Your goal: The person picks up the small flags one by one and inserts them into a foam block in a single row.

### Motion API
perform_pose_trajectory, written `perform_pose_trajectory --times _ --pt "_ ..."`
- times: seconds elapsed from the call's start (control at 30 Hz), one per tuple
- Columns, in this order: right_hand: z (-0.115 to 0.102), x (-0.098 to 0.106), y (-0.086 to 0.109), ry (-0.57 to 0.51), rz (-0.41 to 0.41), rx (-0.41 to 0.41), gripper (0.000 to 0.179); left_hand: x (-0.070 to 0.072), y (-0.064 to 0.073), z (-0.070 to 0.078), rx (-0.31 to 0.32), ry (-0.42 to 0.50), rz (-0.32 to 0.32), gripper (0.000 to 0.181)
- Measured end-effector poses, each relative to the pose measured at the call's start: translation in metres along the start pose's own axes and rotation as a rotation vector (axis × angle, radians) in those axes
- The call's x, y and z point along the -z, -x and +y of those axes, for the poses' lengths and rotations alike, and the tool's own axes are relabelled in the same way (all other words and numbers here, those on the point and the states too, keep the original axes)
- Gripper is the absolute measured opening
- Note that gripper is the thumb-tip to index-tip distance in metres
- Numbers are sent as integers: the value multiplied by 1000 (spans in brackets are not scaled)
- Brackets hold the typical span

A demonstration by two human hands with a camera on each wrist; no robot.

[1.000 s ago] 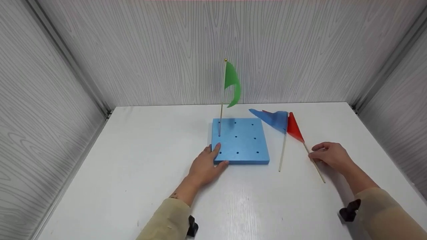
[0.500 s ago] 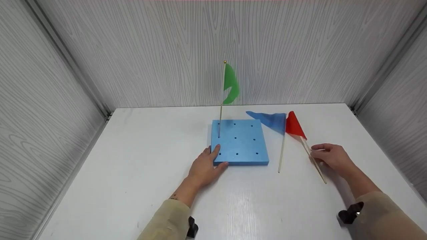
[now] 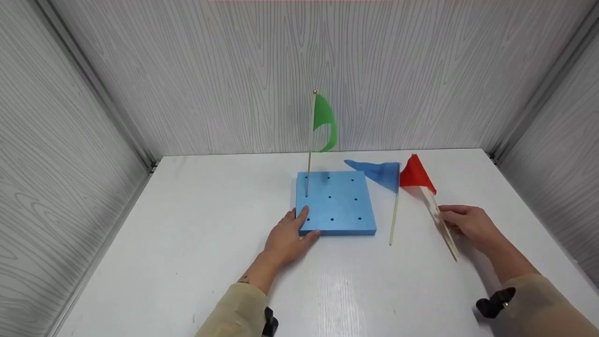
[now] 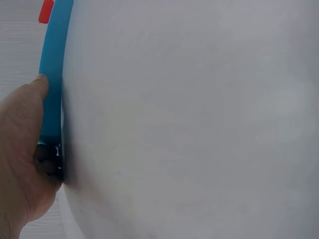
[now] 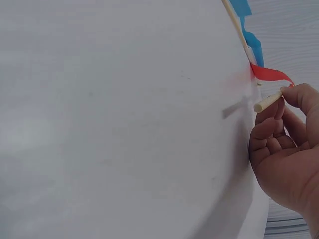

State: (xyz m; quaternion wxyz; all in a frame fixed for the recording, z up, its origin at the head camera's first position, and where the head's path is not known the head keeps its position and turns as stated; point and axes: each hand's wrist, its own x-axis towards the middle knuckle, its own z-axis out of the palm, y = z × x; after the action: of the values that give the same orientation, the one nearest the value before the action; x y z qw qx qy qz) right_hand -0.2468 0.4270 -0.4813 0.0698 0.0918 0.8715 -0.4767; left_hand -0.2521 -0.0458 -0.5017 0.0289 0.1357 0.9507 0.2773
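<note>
A blue square board (image 3: pixel 344 208) with rows of small holes lies on the table. My left hand (image 3: pixel 284 238) grips its near left corner, thumb along the front edge; in the left wrist view the thumb presses the board's side. A green flag (image 3: pixel 323 112) stands upright, its stick in a left-side hole. To the right, my right hand (image 3: pixel 473 223) pinches the stick of a red pennant flag (image 3: pixel 416 174). In the right wrist view that stick (image 5: pixel 267 103) sits between thumb and fingers, its end raised off the table. Between board and red flag lies a blue pennant flag (image 3: pixel 386 174).
The white table (image 3: pixel 196 224) runs back to a grey wood-grain wall (image 3: pixel 224 84), with similar walls on both sides. The blue flag's tip reaches close to the board's far right corner.
The red flag has shifted slightly right, away from the blue flag, with its stick in my right fingers. The left hand keeps its place on the board.
</note>
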Motion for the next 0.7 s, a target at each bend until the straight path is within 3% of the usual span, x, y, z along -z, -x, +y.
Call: perform_pose_trajectory --times 0.27,0.47,0.7 --pt "-19 4 1 -177 -23 72 58 -1 0 0 -20 8 5 79" --pt "-33 9 2 -206 -29 67 56 -3 -1 3 -28 1 1 80" --pt "-55 8 8 -250 -9 123 41 -4 -3 6 -37 7 8 80"
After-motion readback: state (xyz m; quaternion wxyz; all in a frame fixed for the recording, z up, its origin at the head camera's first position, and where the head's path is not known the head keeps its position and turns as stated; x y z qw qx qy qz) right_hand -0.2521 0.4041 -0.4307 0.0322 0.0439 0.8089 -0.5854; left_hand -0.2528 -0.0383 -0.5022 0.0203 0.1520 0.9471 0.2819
